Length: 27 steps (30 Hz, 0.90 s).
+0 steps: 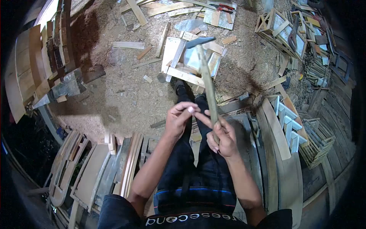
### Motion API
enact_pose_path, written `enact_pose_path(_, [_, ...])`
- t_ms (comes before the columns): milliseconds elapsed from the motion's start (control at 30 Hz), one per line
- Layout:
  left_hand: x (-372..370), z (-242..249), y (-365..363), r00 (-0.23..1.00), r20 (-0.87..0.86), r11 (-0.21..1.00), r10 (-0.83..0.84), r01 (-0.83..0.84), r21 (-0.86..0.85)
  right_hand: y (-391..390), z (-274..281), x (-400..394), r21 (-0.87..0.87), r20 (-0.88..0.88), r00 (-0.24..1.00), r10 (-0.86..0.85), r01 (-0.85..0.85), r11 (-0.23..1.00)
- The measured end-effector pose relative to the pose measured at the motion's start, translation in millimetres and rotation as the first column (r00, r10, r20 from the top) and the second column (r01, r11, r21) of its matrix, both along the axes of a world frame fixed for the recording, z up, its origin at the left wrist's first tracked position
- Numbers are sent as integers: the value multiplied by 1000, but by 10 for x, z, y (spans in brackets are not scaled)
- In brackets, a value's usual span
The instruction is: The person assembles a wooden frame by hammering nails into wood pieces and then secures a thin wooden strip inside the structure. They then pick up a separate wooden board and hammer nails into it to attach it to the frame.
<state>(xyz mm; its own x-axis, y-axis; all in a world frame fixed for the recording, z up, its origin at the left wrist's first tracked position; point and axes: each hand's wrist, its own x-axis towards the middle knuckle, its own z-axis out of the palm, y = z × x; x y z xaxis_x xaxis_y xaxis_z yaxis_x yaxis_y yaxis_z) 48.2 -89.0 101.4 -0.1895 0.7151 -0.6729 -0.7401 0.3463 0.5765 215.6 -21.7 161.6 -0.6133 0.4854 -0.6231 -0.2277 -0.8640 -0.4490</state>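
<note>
My right hand [225,140] is wrapped round the wooden handle of a hammer [207,78], low on the handle, its index finger stretched toward my left hand. The hammer's dark metal head is raised above a small wooden box-like frame [186,77] on the ground in front of my feet. Close by, my left hand [179,120] has thumb and fingertips pinched together, meeting the tip of my right index finger. Whatever lies in that pinch is too small to make out.
Loose wood strips [137,13] and offcuts litter the sawdust-covered floor. Red-handled pliers [223,7] lie on a board at the top. Another wooden frame [280,28] stands at upper right. Stacked planks [129,164] and a white slatted piece [288,124] flank my legs.
</note>
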Motion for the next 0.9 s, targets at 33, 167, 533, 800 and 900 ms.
enact_pose_path(33, [-6,-34,23,999,-5,998,52,-52,-20,1,-21,14,38,6,1000,-21,21,999])
enact_pose_path(167, [-25,-56,149,984,-158,967,84,-119,-226,-57,-111,54,165,216,976,20,-57,985])
enact_pose_path(533, [-605,-307,451,873,-455,984,-176,140,-111,-341,-497,-138,338,573,791,-216,12,941])
enact_pose_path(800, [-926,-613,495,881,-424,977,-211,202,-66,-962,-328,-80,171,804,572,-162,37,985])
enact_pose_path(900, [-1098,-696,559,754,-568,940,-332,318,-127,-1340,-127,-243,-124,809,587,-21,207,970])
